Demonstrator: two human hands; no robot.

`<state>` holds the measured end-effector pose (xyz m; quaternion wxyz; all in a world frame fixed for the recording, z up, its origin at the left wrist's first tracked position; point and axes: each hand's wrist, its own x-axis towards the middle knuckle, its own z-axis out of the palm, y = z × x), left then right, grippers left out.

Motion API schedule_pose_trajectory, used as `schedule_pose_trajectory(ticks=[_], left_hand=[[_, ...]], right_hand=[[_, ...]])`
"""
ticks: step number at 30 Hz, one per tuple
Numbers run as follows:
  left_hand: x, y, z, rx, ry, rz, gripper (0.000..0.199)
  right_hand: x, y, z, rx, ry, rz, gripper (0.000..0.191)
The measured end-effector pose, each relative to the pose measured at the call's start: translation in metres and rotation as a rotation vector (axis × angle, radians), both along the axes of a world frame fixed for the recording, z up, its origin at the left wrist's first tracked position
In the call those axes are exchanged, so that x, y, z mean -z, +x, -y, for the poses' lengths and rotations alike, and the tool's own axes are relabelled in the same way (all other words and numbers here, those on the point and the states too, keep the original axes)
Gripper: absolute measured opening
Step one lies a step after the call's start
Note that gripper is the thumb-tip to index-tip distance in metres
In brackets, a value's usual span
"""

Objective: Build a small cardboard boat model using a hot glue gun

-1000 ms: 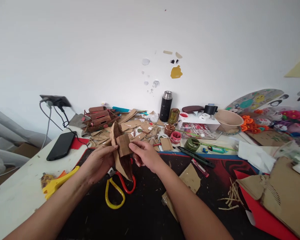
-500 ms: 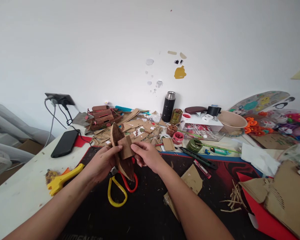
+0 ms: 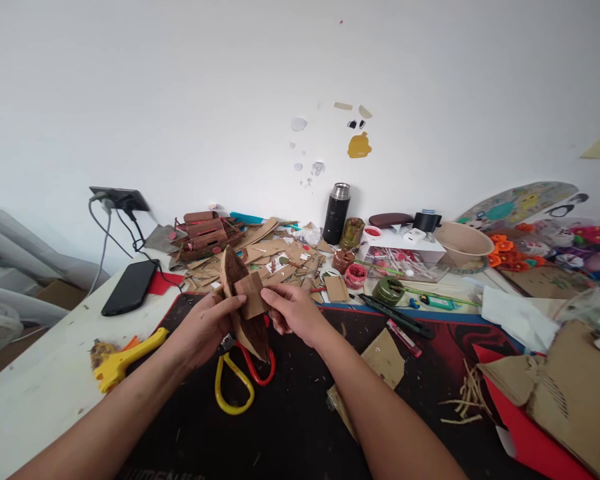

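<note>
My left hand (image 3: 214,327) is closed around a small boat-shaped cardboard hull (image 3: 235,267), pointed at both ends and dark brown inside. Between the thumb and fingers of my right hand (image 3: 293,312) is the edge of a square cardboard piece (image 3: 251,296), which lies across the hull's middle. My left thumb rests at the near edge of that piece. Below the hull, on the black mat (image 3: 290,427), lie scissors (image 3: 236,399) with one yellow and one red handle; their blades are hidden.
A yellow glue gun (image 3: 125,363) and a phone (image 3: 129,288) lie left. Cardboard scraps (image 3: 280,257), a brown cardboard model (image 3: 207,235), a black flask (image 3: 337,215) and paint jars (image 3: 356,275) line the back. Right are a cutter (image 3: 397,317) and cardboard sheets (image 3: 570,393).
Almost nothing differs. The square cardboard piece and my right fingers have shifted very slightly left; the hull stays in my left hand.
</note>
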<state>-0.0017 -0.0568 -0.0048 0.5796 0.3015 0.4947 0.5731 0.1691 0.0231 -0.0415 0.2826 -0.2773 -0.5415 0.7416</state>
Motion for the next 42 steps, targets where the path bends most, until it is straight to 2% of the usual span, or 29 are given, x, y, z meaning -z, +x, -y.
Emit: schedule_pose_trajectory(ticks=[6,14,23,28,32,42], left_hand=[[0.001,-0.001,-0.001,0.004,0.003,-0.013,0.044],[0.001,0.005,-0.006,0.018,0.017,0.041,0.042],[0.003,0.011,-0.023,-0.034,0.050,0.089,0.036],[-0.001,0.016,-0.030,-0.079,0.089,0.090,0.044],[0.001,0.017,-0.029,-0.065,0.094,0.065,0.052],[0.008,0.012,-0.030,-0.082,0.097,0.056,0.054]], right_hand=[[0.000,0.000,0.000,-0.006,0.019,0.001,0.041],[-0.005,0.002,-0.002,0.035,-0.040,0.025,0.039],[-0.009,0.003,-0.004,0.127,-0.055,-0.011,0.051],[-0.009,0.004,-0.007,0.160,-0.036,-0.029,0.052],[-0.008,0.005,-0.008,0.167,-0.038,-0.018,0.051],[-0.002,0.003,-0.008,0.131,-0.004,0.016,0.050]])
